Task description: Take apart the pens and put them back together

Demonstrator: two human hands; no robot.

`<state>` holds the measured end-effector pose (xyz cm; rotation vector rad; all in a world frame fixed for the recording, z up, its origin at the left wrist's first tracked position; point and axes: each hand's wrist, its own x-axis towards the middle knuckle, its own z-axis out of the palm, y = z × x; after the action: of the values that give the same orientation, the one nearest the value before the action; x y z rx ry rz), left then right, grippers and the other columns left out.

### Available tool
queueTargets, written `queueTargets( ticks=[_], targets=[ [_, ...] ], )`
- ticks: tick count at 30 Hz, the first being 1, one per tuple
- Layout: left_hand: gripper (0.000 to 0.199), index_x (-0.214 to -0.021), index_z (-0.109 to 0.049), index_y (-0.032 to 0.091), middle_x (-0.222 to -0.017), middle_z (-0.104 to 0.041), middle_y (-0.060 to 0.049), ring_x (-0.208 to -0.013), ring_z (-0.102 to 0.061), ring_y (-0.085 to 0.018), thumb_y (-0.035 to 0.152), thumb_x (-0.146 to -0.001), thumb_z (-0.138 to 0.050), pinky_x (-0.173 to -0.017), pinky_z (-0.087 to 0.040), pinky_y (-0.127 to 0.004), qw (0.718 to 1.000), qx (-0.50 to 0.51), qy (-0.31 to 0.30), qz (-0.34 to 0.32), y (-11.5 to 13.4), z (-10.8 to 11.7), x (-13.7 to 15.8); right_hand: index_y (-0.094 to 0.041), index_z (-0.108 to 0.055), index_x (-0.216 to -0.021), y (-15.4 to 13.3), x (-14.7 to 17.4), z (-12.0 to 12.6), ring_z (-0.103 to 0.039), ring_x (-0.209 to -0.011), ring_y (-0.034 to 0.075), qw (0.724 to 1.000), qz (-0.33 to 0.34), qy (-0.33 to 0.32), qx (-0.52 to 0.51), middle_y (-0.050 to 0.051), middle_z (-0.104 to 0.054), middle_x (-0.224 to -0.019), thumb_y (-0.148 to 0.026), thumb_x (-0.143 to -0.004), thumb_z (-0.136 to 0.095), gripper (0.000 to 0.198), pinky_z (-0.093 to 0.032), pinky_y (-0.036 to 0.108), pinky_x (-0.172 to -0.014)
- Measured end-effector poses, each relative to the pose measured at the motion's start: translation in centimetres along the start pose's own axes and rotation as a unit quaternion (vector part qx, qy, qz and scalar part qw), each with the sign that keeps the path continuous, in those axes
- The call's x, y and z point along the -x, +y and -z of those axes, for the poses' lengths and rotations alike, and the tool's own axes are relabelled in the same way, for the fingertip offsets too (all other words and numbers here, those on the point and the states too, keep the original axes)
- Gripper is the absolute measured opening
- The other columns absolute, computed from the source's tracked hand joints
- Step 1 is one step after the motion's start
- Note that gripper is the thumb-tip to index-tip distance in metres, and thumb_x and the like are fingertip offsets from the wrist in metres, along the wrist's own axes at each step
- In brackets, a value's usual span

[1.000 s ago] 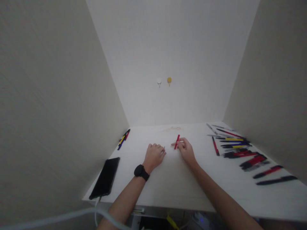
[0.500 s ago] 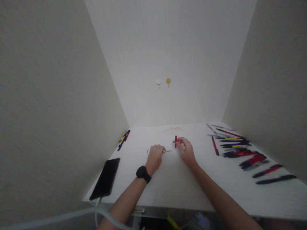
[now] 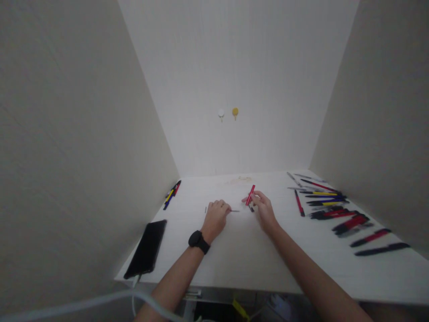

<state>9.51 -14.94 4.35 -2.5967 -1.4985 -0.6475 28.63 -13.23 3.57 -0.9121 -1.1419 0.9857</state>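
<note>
My left hand [image 3: 216,218] rests on the white desk, its fingertips pinching one end of a thin dark rod [image 3: 235,211] that looks like a pen refill. Between the thumb and fingers of my right hand [image 3: 265,213] is a red pen barrel [image 3: 250,195], tilted with its top to the right. Just below that barrel, by the right fingers, shows a small dark piece [image 3: 251,208]; whether it is held or lies on the desk I cannot tell. A tiny grey piece [image 3: 205,209] lies left of my left hand.
Many pens [image 3: 335,214] in red, black, yellow and blue lie along the right side. A smaller group of pens [image 3: 172,195] sits by the left wall. A black phone [image 3: 146,248] with a white cable [image 3: 100,297] lies at the left front. Two small hooks [image 3: 235,112] are on the back wall.
The red barrel has turned from upright to a rightward tilt in my right hand. A small dark piece now shows beneath it. My left hand has hardly moved.
</note>
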Motion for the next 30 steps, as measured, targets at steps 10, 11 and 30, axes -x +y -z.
queueTargets(
  ticks=[10, 11, 30],
  targets=[
    [0.015, -0.097, -0.062, 0.021, -0.096, -0.064, -0.004, -0.094, -0.053, -0.019, 0.025, -0.092, -0.048, -0.083, -0.031, -0.035, 0.999, 0.025, -0.026, -0.038, 0.13, -0.06, 0.02, -0.020, -0.058, -0.080, 0.39, -0.34, 0.06, -0.062, -0.070, 0.020, 0.995, -0.034, 0.001, -0.097, 0.009, -0.073, -0.080, -0.047, -0.077, -0.059, 0.026, -0.041, 0.031, -0.061],
    [0.015, -0.098, -0.062, 0.021, -0.095, -0.064, -0.004, -0.094, -0.053, -0.019, 0.025, -0.092, -0.048, -0.083, -0.031, -0.034, 0.999, 0.027, -0.025, -0.040, 0.10, -0.09, 0.04, -0.020, -0.059, -0.081, 0.37, -0.31, 0.03, -0.062, -0.069, 0.020, 0.994, -0.037, -0.005, -0.107, 0.009, -0.073, -0.081, -0.046, -0.077, -0.059, 0.026, -0.042, 0.031, -0.061],
    [0.034, -0.124, -0.046, 0.019, -0.095, -0.065, -0.003, -0.086, -0.058, -0.015, 0.028, -0.091, -0.046, -0.085, -0.040, -0.031, 0.966, 0.226, 0.099, 0.071, 0.04, 0.26, -0.24, -0.018, -0.068, -0.084, -0.59, 0.54, -0.74, -0.051, -0.059, 0.014, 0.990, -0.029, -0.135, 0.002, -0.001, -0.059, -0.060, -0.046, -0.073, -0.066, 0.030, -0.040, 0.028, -0.060]
  ],
)
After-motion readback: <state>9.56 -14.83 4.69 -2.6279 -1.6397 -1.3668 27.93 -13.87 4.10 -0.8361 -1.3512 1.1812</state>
